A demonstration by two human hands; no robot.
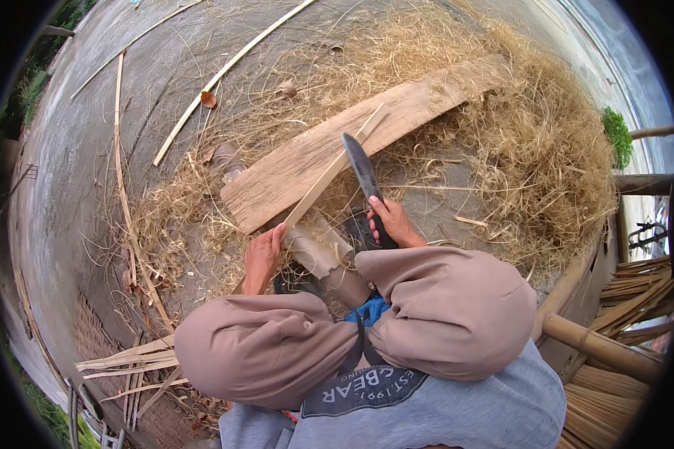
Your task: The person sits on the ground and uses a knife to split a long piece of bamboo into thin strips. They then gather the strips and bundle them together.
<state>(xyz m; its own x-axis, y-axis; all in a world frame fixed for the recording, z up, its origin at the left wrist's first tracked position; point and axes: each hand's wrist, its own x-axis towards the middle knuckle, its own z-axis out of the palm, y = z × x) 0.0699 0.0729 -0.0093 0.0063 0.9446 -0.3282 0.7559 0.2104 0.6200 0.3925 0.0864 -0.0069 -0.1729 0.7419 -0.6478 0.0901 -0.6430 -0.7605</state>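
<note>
My left hand [263, 256] is closed on the near end of a pale, flat bamboo strip [324, 182]. The strip slants away to the upper right, and its far part crosses a long, weathered wooden board [305, 166]. In my right hand [395, 223] is the dark handle of a knife [362, 166] with a broad grey blade. Its blade points up and away, with the tip close to the strip's right side; whether they touch I cannot tell. Between my knees a tan bamboo tube or post [315, 251] shows, partly hidden.
Curly bamboo shavings [547, 157] heap around the board, thickest at the right. Long strips [232, 61] lie on the concrete floor at the left and far side. Split strips [131, 363] lie at near left. Bamboo poles [603, 348] and bundled strips [603, 396] stand at near right.
</note>
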